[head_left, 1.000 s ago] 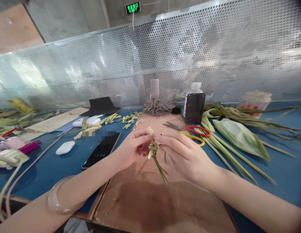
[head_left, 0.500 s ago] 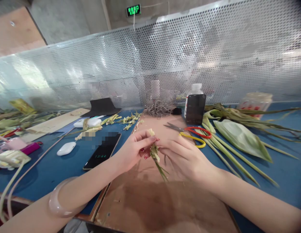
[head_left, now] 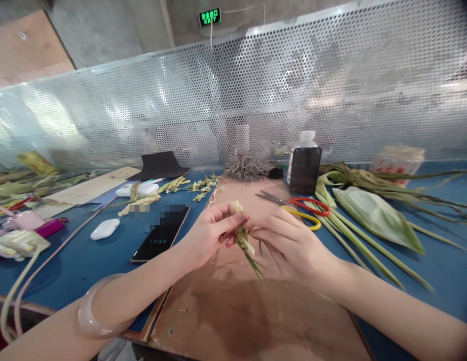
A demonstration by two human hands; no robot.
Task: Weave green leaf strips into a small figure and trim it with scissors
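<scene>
1. Head view, left hand: the left hand has thumb and fingers closed on the pale upper end of a small bundle of plant strips – a pinch, with red nails showing; a pale bangle circles the forearm
2. Head view, right hand: the right hand is curled, its fingertips right at the knotted middle of the bundle; whether they grip a strip or only touch it, I cannot tell
3. Head view, the bundle: it is between the two hands, over the brown board, tilted so that its thin green ends point down and to the right
4. Head view, beyond the hands: scissors with one red and one yellow handle lie with blades apart, near the right hand; a tangle of grey yarn sits at the far end of the board, and a black phone stands against a bottle
5. Head view, right side: green stalks and a broad pale leaf lie on the blue tabletop, near a clear jar
6. Head view, left side: a second phone lies flat – beside it a white case, and farther back cut plant scraps
</scene>
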